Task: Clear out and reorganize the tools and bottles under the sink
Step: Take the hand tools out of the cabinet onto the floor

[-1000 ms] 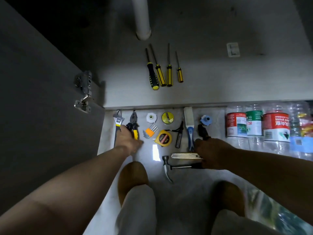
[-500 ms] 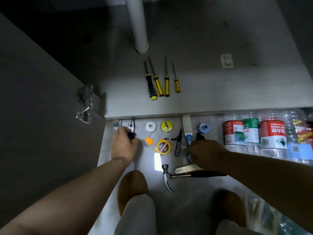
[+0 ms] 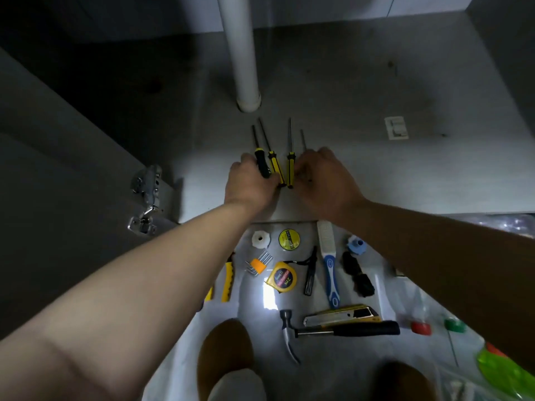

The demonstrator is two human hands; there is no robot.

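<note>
**Clerk:** Entry one, screwdrivers (image 3: 275, 169). Where are they kept?

**Checker:** Four are laid side by side on the cabinet floor (image 3: 390, 180), just before the drain pipe (image 3: 240, 53). Tips are pointed inward and handles toward the open front, presumably so that they can be lifted out by the handle.

**Clerk:** How is the set being handled?

**Checker:** It is flanked by both hands. The fingers of the left hand (image 3: 250, 182) are curled over the lower end of the black-handled screwdriver (image 3: 262, 164). The right hand (image 3: 325, 180) is laid over the outermost handle. Its fingers are bent downward, but whether anything is gripped cannot be told. A squaring-up of the row is judged to be under way.

**Clerk:** What else is listed?

**Checker:** On the floor outside, the hammer (image 3: 335, 331), utility knife (image 3: 338, 314) and tape measure (image 3: 282, 280) are spread apart. They are probably laid out to be sorted, and are not yet returned.
</note>
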